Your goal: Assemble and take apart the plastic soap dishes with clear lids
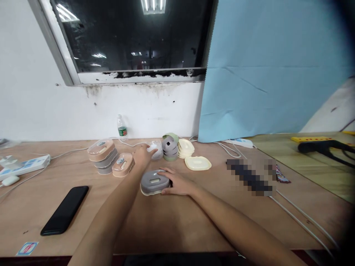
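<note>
My left hand [142, 154] reaches forward across the wooden table [172, 221] and its fingers close on the top of a small stack of clear plastic lids [155, 149]. My right hand [177, 182] rests against the right side of a grey oval container [154, 181] that sits on a cream base, fingers curled around its edge. Behind stand a stack of grey parts [169, 147] and a stack of cream oval lids [185, 147]. One cream lid [198, 163] lies alone to the right.
Assembled pink and grey containers [103, 157] are stacked at left, one pink container [122, 164] beside them. A black phone [65, 209] lies front left. A white power strip [23, 166], a small bottle [121, 128], cables [299, 218] and a blue cloth [271, 74] are around.
</note>
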Tool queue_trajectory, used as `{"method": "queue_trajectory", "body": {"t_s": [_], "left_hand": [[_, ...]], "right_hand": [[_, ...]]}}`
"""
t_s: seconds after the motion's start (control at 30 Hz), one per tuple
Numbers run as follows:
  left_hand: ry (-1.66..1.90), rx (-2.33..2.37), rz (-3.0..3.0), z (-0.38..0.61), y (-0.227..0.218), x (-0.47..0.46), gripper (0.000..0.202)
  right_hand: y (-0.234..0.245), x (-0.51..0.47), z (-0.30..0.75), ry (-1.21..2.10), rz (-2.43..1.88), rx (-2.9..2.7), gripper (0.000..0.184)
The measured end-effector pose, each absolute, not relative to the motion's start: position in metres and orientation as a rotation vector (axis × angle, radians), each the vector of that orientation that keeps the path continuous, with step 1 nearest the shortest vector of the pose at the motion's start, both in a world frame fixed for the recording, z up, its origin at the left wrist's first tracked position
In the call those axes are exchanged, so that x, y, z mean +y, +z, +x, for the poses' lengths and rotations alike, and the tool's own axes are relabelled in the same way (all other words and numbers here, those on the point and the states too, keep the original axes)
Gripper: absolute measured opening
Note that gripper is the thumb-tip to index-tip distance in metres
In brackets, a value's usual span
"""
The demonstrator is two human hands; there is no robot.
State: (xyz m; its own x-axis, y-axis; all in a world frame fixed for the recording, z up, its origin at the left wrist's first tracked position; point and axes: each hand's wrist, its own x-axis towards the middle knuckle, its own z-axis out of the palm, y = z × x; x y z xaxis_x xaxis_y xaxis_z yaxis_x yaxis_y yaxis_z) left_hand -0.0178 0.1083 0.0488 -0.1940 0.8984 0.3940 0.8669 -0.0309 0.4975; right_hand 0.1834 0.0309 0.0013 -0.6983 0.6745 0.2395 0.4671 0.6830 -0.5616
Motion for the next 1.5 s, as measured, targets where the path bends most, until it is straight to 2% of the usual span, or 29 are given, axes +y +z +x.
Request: {"method": "queue_trajectory", "body": {"t_s": [0.13, 0.23, 0.33, 0.4, 0.47, 0.6, 0.7, 0.77, 0.93, 1.17, 1.37, 1.5], "left_hand": [[1.136, 2.085, 2.042, -0.021, 0.045, 0.094, 0.065], [1.264, 1.726, 2.055, -0.034, 0.037, 0.073, 0.060], [1.101, 1.353, 2.018, -0.046, 0.027, 0.048, 0.056], [0.990, 1.234, 2.070, -0.048, 0.024, 0.034, 0.064], [0.975, 1.176, 2.088, -0.046, 0.023, 0.026, 0.068], [1.163, 1.123, 1.954, -0.039, 0.024, 0.024, 0.051], [1.266, 1.129, 1.873, -0.036, 0.020, 0.026, 0.045], [1.257, 1.096, 1.843, -0.033, 0.016, 0.026, 0.043], [1.274, 1.027, 1.684, -0.027, 0.010, 0.025, 0.055], [1.191, 1.150, 1.970, -0.033, 0.009, 0.023, 0.064], [1.030, 1.198, 2.268, -0.035, 0.008, 0.023, 0.049], [0.995, 1.210, 2.289, -0.034, 0.009, 0.020, 0.051]], "right_hand": [[-0.003, 0.035, 0.188, 0.641, -0.885, -2.421, 0.084], [-0.007, 0.038, 0.189, 0.709, -0.909, -2.266, 0.075], [-0.009, 0.041, 0.188, 0.828, -0.948, -2.030, 0.064], [-0.009, 0.042, 0.189, 0.843, -0.990, -1.892, 0.061], [-0.007, 0.042, 0.192, 0.809, -0.999, -1.789, 0.063], [0.001, 0.039, 0.202, 0.690, -0.874, -1.837, 0.072], [0.003, 0.038, 0.206, 0.553, -0.958, -1.916, 0.050], [0.002, 0.041, 0.206, 0.624, -1.042, -1.810, 0.040], [-0.003, 0.053, 0.199, 1.032, -1.022, -1.363, 0.041], [0.001, 0.060, 0.203, 1.165, -0.926, -0.925, 0.038], [0.022, 0.063, 0.201, 1.246, -0.851, -0.857, 0.044], [0.038, 0.079, 0.190, 1.148, -0.905, -0.881, 0.050]]}}
